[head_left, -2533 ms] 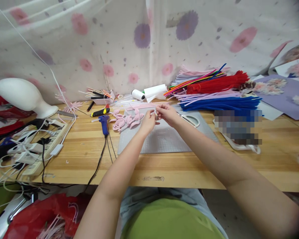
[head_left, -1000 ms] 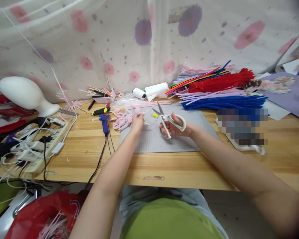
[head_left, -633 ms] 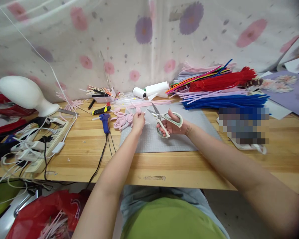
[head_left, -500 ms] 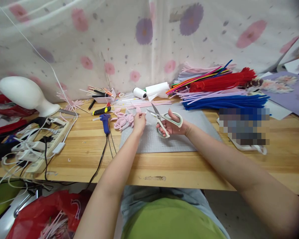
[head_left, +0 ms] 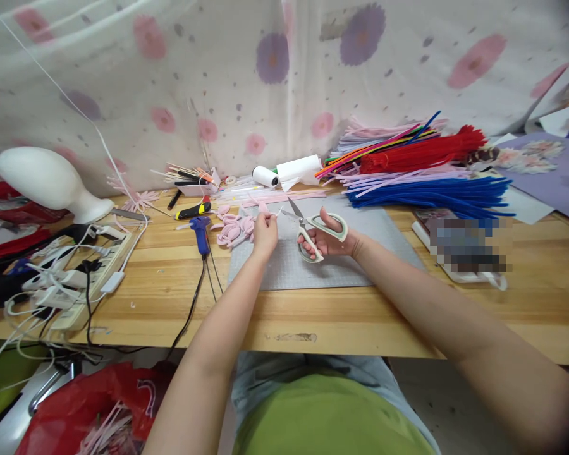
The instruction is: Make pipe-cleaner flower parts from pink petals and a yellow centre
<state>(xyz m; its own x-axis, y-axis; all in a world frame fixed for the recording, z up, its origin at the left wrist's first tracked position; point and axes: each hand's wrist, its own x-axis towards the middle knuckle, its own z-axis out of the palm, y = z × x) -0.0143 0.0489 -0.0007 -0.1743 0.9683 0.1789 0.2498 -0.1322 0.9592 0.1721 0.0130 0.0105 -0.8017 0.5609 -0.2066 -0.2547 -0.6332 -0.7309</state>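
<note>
My left hand [head_left: 264, 232] is closed in a pinch on a small pink pipe-cleaner piece, held over the left edge of the grey cutting mat [head_left: 332, 272]. My right hand [head_left: 330, 239] grips white-and-green scissors [head_left: 313, 229], fingers through the handles. The blades are apart and point left toward the piece in my left hand. A heap of bent pink pipe-cleaner loops [head_left: 233, 229] lies just left of my left hand.
A blue glue gun [head_left: 200, 232] with its black cord lies left of the mat. Bundles of red, blue and pink pipe cleaners [head_left: 427, 177] are stacked at the back right. A power strip with tangled cables [head_left: 71, 272] sits at the left. A white foam head [head_left: 47, 183] rests behind it.
My right hand let go of the pink piece, picked up the scissors from the mat and brought them left toward my left hand, which stayed pinched on the piece.
</note>
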